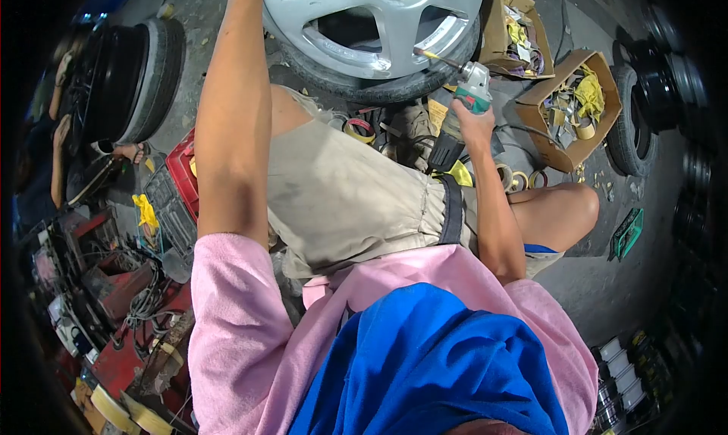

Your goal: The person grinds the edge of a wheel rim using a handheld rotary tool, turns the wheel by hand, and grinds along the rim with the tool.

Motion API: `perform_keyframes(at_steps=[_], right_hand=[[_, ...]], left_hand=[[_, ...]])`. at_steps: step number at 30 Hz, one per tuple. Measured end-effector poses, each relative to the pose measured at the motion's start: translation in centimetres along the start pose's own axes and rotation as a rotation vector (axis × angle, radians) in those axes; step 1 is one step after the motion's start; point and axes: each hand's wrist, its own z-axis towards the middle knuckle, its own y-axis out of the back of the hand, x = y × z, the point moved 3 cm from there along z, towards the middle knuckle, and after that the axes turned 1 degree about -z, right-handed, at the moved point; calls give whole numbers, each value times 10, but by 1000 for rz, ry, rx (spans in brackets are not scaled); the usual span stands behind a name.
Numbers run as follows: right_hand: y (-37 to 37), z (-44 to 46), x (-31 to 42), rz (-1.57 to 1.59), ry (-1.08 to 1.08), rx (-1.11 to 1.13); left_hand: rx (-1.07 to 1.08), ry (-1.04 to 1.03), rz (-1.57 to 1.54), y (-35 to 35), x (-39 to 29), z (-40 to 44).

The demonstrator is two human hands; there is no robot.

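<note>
right hand (473,124) wrapped firmly around a power tool (474,86), its tip near a silver wheel (394,21), left hand beyond the top edge, grip unseen, filled cardboard boxes (560,156) alongside

The grey floor (584,302) is flecked with small scraps (603,188). Light falls brightest over the middle, while dark wheels (657,86) line the right side in shadow.
</note>
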Motion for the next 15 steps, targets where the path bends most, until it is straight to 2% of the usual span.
perform_keyframes(at_steps=[3,8,12,15], right_hand=[[-6,-5,-1,-15,50,63],[2,8,1,-10,-18,-63],[9,-1,20,-144,73,-38],[12,10,17,-150,62,-56]], left_hand=[[-5,47,11,-3,3,1],[-14,57,-19,0,-4,-1],[5,47,-52,5,-7,0],[12,48,-40,0,-6,0]])
